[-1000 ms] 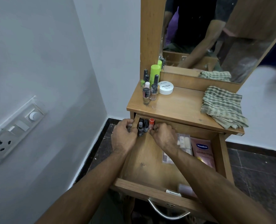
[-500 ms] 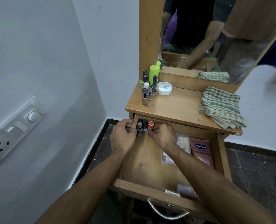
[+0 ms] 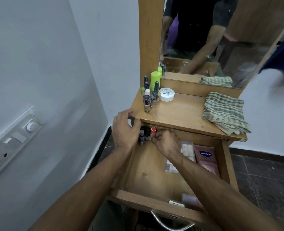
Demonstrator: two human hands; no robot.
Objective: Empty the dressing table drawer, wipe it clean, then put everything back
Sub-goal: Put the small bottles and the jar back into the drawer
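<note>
Mid-frame, in open drawer: right hand fingers pinching orange-capped bottle; left hand fingers loosely curled beside dark bottles.

I am looking through a single head-worn camera, sitting above and behind the two hands and facing forward and down. It is hanging close over the open drawer, with both forearms running in from the bottom edge. Past the grip, the tabletop and mirror are filling the upper frame; left of it, a white wall.
</note>
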